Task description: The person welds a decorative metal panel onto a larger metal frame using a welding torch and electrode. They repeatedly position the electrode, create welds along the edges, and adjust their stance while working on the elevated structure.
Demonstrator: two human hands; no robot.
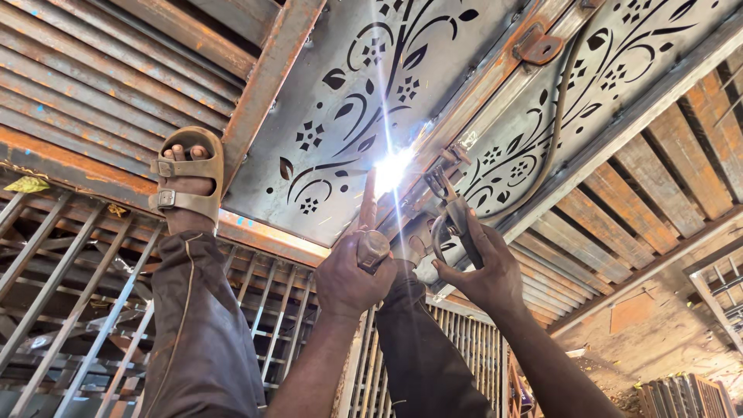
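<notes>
My left hand (350, 280) is closed around the handle of a rusty pointed metal tool (369, 207), whose tip points toward a bright welding arc (393, 169). My right hand (481, 272) grips a welding electrode holder (449, 209), its jaws reaching to the arc. A dark cable (559, 116) runs from the holder across the metal. The arc burns on the seam between a steel sheet with floral cut-outs (348, 101) and a rusty frame bar (472, 93). Glare hides the electrode tip.
My sandalled foot (186, 179) rests on the rusty square tube (267, 85) beside the sheet, the trouser leg (197, 325) running down from it. A second floral panel (627, 62), a hinge (538, 48), slatted sections (93, 85) and barred grilles (70, 310) surround the spot.
</notes>
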